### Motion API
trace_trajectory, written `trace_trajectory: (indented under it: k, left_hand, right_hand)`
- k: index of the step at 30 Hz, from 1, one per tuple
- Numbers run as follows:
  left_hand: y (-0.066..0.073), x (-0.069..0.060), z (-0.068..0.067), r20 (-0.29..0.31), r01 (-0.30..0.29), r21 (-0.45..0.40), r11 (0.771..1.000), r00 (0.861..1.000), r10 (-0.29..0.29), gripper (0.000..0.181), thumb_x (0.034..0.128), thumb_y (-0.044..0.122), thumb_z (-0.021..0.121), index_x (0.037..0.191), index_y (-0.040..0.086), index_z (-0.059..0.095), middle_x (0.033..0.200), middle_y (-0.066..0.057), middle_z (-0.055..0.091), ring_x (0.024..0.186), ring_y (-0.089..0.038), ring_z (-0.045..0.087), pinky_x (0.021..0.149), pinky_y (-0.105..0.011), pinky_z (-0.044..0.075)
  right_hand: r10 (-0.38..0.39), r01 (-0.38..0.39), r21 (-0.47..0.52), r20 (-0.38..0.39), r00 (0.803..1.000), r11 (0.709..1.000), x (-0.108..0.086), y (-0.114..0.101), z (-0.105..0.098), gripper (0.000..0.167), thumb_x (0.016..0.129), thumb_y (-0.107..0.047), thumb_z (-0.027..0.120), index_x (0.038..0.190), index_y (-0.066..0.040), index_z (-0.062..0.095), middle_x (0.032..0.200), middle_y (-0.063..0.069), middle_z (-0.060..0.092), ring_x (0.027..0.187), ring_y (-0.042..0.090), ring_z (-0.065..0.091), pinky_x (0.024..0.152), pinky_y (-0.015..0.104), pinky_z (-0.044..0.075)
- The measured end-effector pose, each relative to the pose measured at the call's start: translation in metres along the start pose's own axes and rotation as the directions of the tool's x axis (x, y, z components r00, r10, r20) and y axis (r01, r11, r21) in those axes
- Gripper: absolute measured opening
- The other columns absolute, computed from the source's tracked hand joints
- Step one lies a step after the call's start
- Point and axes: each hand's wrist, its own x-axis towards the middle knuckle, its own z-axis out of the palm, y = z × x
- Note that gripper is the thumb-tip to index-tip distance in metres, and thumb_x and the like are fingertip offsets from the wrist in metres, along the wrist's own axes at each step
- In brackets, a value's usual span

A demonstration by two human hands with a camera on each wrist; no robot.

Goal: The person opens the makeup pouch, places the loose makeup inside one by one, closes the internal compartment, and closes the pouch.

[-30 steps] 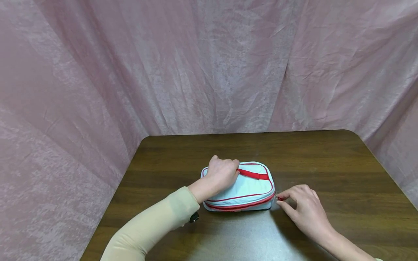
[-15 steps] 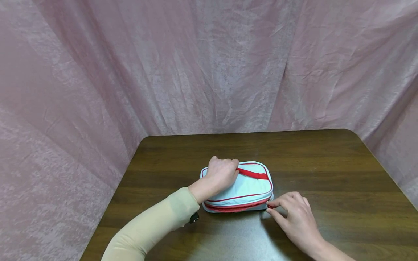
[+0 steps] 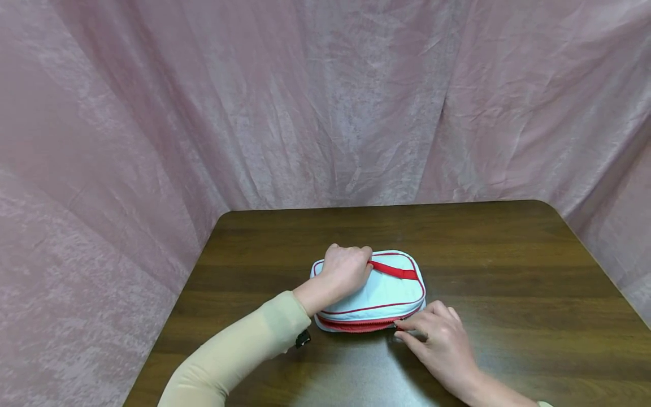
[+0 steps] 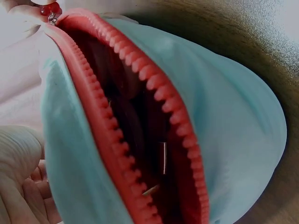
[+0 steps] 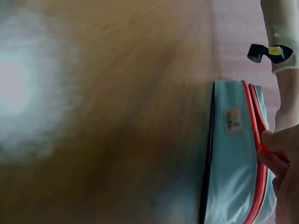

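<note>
A pale blue zip pouch (image 3: 389, 294) with red piping lies flat on the table. My left hand (image 3: 346, 274) holds the red strap (image 3: 394, 271) on its top. At the pouch's front right, my right hand (image 3: 442, 347) pinches the zipper's pull between thumb and fingers; a red bead of that pull (image 4: 55, 7) shows in the left wrist view. From the slider leftward the red zipper teeth (image 4: 161, 93) stand apart, with a dark inside holding items too dim to name. In the right wrist view the zipper (image 5: 258, 191) is joined behind the right hand.
The pouch stands on a brown wooden table (image 3: 285, 232) with rounded far corners. Pink curtains (image 3: 325, 113) hang behind and beside it. A small black device (image 5: 264, 52) sits at the left sleeve's cuff.
My right hand has drawn the zipper pull leftward from the pouch's right corner along its front, and the gap has shortened. The left hand has stayed on the strap.
</note>
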Motion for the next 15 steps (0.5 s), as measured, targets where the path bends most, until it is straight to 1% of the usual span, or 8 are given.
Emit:
trace_trajectory:
  k: [1,4,5,7,11,12,15]
  left_hand:
    - [0.0,0.0,0.0,0.001,0.002,0.0,1.0,1.0,-0.002,0.015,0.0991,0.031,0.066,0.091,0.018,0.066,0.073,0.005,0.067,0.068,-0.014,0.066,0.062,-0.037,0.041]
    - [0.0,0.001,0.001,0.001,0.007,0.001,1.0,1.0,-0.007,0.015,0.0991,0.032,0.066,0.092,0.018,0.066,0.074,0.004,0.068,0.068,-0.015,0.066,0.062,-0.037,0.042]
    - [0.0,0.001,0.001,0.003,0.008,0.0,1.0,1.0,-0.008,0.015,0.0991,0.032,0.066,0.093,0.018,0.067,0.074,0.004,0.068,0.068,-0.015,0.066,0.062,-0.037,0.042]
    - [-0.001,0.0,0.001,0.009,0.011,-0.007,1.0,1.0,-0.011,0.015,0.0992,0.032,0.066,0.094,0.018,0.067,0.075,0.004,0.068,0.068,-0.014,0.066,0.062,-0.037,0.043]
    - [-0.002,0.0,0.001,0.017,0.021,-0.018,1.0,1.0,-0.021,0.014,0.0996,0.031,0.066,0.094,0.018,0.067,0.076,0.005,0.069,0.069,-0.014,0.066,0.064,-0.037,0.044]
    - [-0.002,0.0,0.001,0.016,0.023,-0.021,1.0,1.0,-0.023,0.014,0.0996,0.031,0.066,0.093,0.018,0.066,0.075,0.005,0.069,0.069,-0.014,0.066,0.064,-0.037,0.044]
    - [-0.003,0.0,0.001,0.011,0.024,-0.029,0.999,1.0,-0.024,0.015,0.0995,0.031,0.066,0.091,0.019,0.065,0.075,0.005,0.068,0.069,-0.014,0.066,0.064,-0.037,0.044]
  right_hand:
    - [-0.032,0.031,-0.007,-0.006,0.999,0.999,0.002,-0.001,0.002,0.017,0.079,-0.033,0.083,0.09,-0.02,0.083,0.085,-0.017,0.074,0.078,0.009,0.052,0.072,0.026,0.03]
    - [-0.126,0.125,-0.039,-0.011,0.992,0.991,0.007,-0.004,0.009,0.016,0.076,-0.028,0.081,0.089,-0.02,0.083,0.086,-0.014,0.075,0.076,0.012,0.054,0.069,0.028,0.031]
    - [-0.148,0.147,-0.049,-0.005,0.989,0.988,0.008,-0.005,0.012,0.014,0.079,-0.03,0.08,0.089,-0.02,0.083,0.086,-0.014,0.075,0.076,0.012,0.055,0.068,0.029,0.031]
    - [-0.187,0.187,-0.06,0.002,0.982,0.981,0.011,-0.007,0.016,0.013,0.08,-0.028,0.079,0.089,-0.02,0.083,0.085,-0.013,0.075,0.076,0.013,0.056,0.066,0.03,0.032]
    - [-0.208,0.209,-0.051,0.034,0.978,0.977,0.015,-0.013,0.024,0.012,0.078,-0.024,0.082,0.089,-0.019,0.084,0.085,-0.012,0.075,0.075,0.013,0.056,0.067,0.031,0.035]
    - [-0.209,0.211,-0.045,0.045,0.977,0.976,0.016,-0.014,0.026,0.015,0.075,-0.022,0.083,0.089,-0.019,0.084,0.086,-0.012,0.075,0.075,0.013,0.056,0.068,0.032,0.035]
    - [-0.221,0.224,-0.035,0.075,0.972,0.974,0.017,-0.018,0.033,0.016,0.074,-0.02,0.085,0.091,-0.019,0.083,0.087,-0.013,0.075,0.075,0.014,0.055,0.069,0.033,0.037]
